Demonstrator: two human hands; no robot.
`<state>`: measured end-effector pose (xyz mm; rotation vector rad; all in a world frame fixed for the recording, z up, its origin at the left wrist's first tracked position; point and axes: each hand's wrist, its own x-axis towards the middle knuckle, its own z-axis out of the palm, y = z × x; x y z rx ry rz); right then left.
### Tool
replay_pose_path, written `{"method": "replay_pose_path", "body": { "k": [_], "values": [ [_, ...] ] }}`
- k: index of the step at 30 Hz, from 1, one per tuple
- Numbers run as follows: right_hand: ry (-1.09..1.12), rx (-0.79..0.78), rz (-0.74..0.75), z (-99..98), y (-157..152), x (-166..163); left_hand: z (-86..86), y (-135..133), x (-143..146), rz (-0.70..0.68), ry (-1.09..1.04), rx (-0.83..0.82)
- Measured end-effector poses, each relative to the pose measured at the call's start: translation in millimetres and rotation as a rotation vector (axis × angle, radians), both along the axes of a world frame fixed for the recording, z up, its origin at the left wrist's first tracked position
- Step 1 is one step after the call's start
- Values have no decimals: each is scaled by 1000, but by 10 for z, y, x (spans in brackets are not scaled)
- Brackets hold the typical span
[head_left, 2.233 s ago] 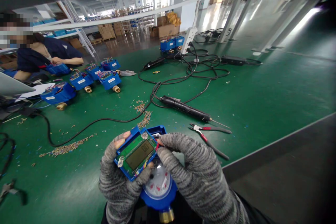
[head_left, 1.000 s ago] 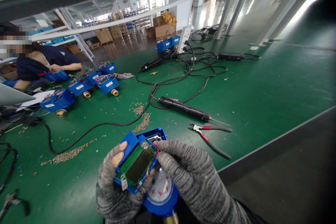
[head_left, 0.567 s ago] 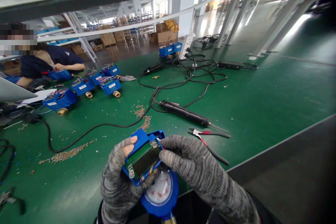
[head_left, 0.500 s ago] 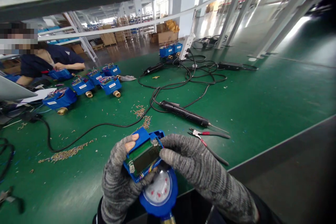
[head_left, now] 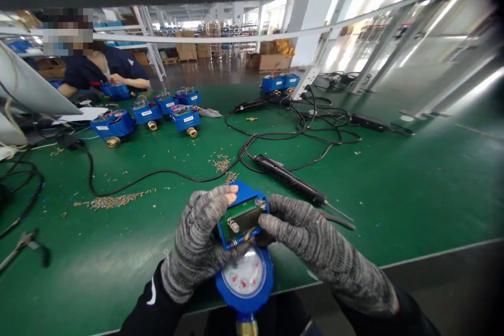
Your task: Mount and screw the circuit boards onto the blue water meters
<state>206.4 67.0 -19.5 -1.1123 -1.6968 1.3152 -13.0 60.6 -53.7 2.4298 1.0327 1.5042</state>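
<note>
A blue water meter point(head_left: 244, 279) with a round dial and red pointers is at the bench's near edge, its brass fitting pointing toward me. Above the dial, a blue housing point(head_left: 243, 193) is tilted up, showing a green circuit board with a dark display point(head_left: 249, 219) and coloured wires along its lower side. My left hand point(head_left: 200, 236), in a grey knitted glove with bare fingertips, grips the housing's left side. The gloved fingers of my right hand point(head_left: 291, 220) pinch its right edge by the display. My right fingertips are partly hidden behind the housing.
A black electric screwdriver point(head_left: 291, 181) lies beyond my right hand, its cable looping to a white power strip point(head_left: 305, 83). Loose screws point(head_left: 114, 200) are scattered on the green bench. Several blue meters point(head_left: 185, 118) stand further back, near a co-worker point(head_left: 106, 65). Pliers point(head_left: 23, 244) lie at left.
My view has turned left and levelled, so the bench items appear further right. Both hands still hold the housing; my right forearm now covers most of the red-handled cutters.
</note>
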Motion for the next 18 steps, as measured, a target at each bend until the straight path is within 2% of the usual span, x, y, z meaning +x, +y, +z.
{"method": "replay_pose_path", "body": {
  "k": [3,6,8,9,14,16,18],
  "values": [
    [143,-62,-15,-6,45,-9,67,-13,-24,-24,-49,-155],
    [253,-194,3,-54,95,0,155,-14,-109,-180,-195,-428],
    [288,-275,-6,-103,126,20,191,5,-176,-258,-210,-506],
    [308,-314,-12,-129,137,33,198,21,-202,-251,-181,-499],
    [367,-446,-35,-215,141,97,158,111,-207,35,54,-145],
    [371,-444,-66,-219,123,104,134,140,-158,155,107,-106],
    [372,-436,-84,-206,103,96,115,161,-99,274,119,-140]
  ]
}}
